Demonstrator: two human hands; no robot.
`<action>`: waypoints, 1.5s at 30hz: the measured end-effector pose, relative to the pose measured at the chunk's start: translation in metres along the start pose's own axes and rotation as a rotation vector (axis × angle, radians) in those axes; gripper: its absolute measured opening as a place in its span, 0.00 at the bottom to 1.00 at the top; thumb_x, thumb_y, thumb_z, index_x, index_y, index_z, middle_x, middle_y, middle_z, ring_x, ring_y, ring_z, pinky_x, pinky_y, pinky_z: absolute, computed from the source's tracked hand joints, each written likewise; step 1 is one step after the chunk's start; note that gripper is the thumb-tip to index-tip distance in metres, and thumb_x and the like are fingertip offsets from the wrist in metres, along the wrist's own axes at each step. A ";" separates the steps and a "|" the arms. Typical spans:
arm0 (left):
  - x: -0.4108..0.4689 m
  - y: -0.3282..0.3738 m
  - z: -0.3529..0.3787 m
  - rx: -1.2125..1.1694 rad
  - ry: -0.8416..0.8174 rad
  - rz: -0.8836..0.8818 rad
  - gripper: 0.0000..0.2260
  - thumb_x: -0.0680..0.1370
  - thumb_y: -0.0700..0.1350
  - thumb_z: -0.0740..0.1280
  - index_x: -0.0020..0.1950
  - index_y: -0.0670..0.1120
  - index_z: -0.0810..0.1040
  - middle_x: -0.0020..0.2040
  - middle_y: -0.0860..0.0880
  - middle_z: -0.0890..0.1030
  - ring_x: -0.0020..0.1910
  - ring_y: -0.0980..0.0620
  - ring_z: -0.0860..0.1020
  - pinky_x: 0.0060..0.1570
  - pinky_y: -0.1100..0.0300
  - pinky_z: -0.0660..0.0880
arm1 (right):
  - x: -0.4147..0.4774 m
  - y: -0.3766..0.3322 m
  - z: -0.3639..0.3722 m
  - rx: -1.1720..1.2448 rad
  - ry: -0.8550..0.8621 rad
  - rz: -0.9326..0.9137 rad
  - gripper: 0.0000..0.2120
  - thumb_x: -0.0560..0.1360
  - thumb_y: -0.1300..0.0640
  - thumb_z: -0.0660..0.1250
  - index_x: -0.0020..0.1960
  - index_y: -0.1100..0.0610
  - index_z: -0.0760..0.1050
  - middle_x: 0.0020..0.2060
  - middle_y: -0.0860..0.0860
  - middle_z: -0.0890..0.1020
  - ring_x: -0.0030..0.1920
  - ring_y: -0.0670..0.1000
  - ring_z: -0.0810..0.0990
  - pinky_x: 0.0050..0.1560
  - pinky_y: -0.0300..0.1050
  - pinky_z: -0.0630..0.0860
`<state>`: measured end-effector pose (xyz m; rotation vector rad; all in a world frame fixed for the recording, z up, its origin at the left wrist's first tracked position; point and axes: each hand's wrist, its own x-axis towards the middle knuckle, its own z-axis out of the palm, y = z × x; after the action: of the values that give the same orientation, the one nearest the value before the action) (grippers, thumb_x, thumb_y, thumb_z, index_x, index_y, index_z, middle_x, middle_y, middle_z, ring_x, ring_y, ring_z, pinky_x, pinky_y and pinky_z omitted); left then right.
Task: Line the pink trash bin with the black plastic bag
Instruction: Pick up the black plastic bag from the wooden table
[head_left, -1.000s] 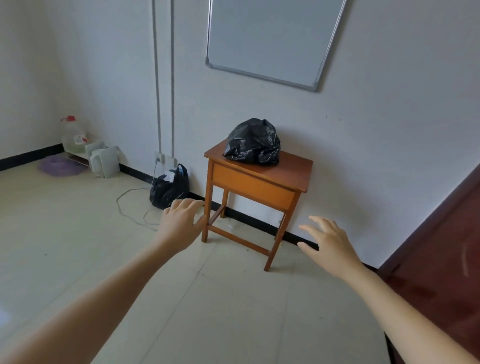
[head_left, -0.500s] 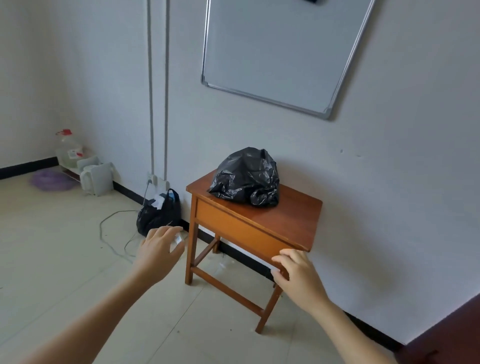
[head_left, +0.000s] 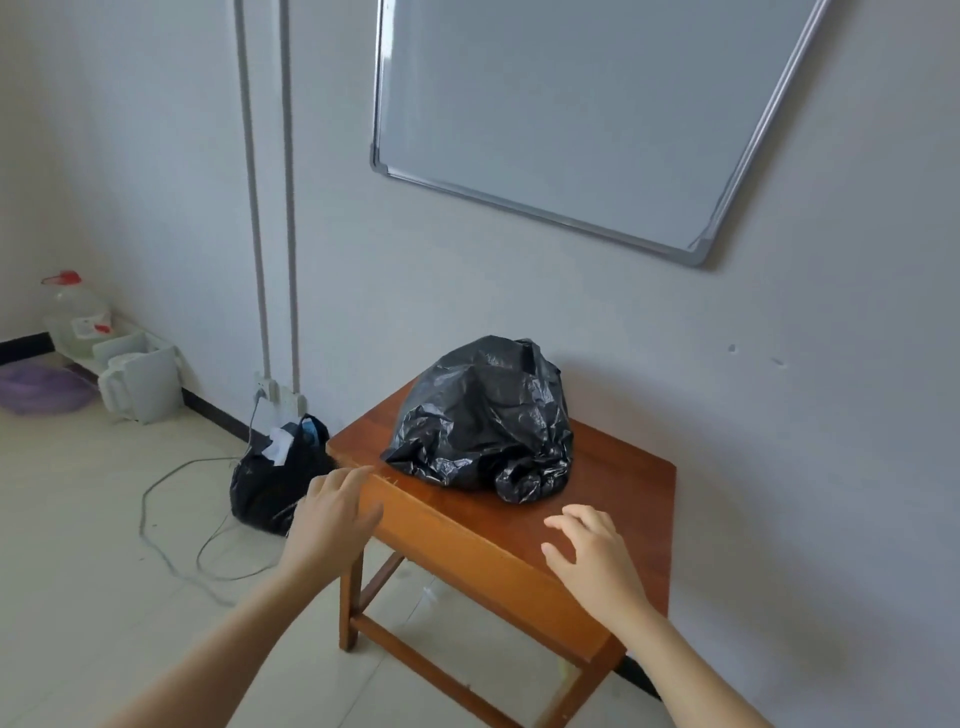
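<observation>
A crumpled black plastic bag (head_left: 483, 421) lies in a heap on the top of a small wooden table (head_left: 613, 499) against the white wall. My left hand (head_left: 332, 514) hovers at the table's front left corner, fingers apart, holding nothing. My right hand (head_left: 592, 556) is spread over the table's front edge, a short way in front of the bag and not touching it. No pink trash bin shows in this view.
A second black bag (head_left: 275, 478) with paper in it sits on the floor left of the table, beside a loose grey cable (head_left: 166, 519). A white kettle (head_left: 140, 384), a clear jug (head_left: 75, 317) and a purple basin (head_left: 36, 389) stand in the far left corner. A whiteboard (head_left: 571, 114) hangs above.
The view has closed in on the table. Both hands have moved forward and up, from in front of the table's legs to its front edge, nearer the black bag.
</observation>
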<state>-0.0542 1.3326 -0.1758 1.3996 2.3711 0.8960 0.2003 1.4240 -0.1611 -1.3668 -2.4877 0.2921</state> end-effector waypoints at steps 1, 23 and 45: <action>0.008 0.003 0.014 0.023 -0.044 0.010 0.21 0.78 0.49 0.59 0.71 0.47 0.63 0.71 0.46 0.67 0.71 0.46 0.59 0.68 0.49 0.61 | 0.005 0.009 0.008 0.001 -0.025 0.015 0.17 0.77 0.52 0.62 0.64 0.53 0.71 0.67 0.50 0.70 0.69 0.49 0.64 0.66 0.44 0.64; 0.204 0.204 0.210 0.367 -0.050 -0.169 0.36 0.75 0.57 0.61 0.75 0.50 0.43 0.77 0.44 0.50 0.76 0.41 0.44 0.72 0.41 0.49 | 0.200 0.217 0.046 0.499 -0.004 0.158 0.19 0.77 0.57 0.62 0.67 0.56 0.67 0.66 0.54 0.70 0.67 0.52 0.66 0.65 0.42 0.64; 0.066 0.075 0.233 0.437 0.083 -0.067 0.16 0.76 0.56 0.53 0.55 0.55 0.76 0.44 0.61 0.84 0.53 0.54 0.78 0.65 0.48 0.63 | 0.301 0.149 0.084 -0.076 -0.455 -0.147 0.50 0.67 0.32 0.63 0.74 0.49 0.36 0.76 0.58 0.45 0.74 0.63 0.53 0.71 0.64 0.53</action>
<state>0.0806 1.5040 -0.3055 1.4344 2.7776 0.4392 0.1355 1.7544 -0.2405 -1.2458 -2.9792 0.5322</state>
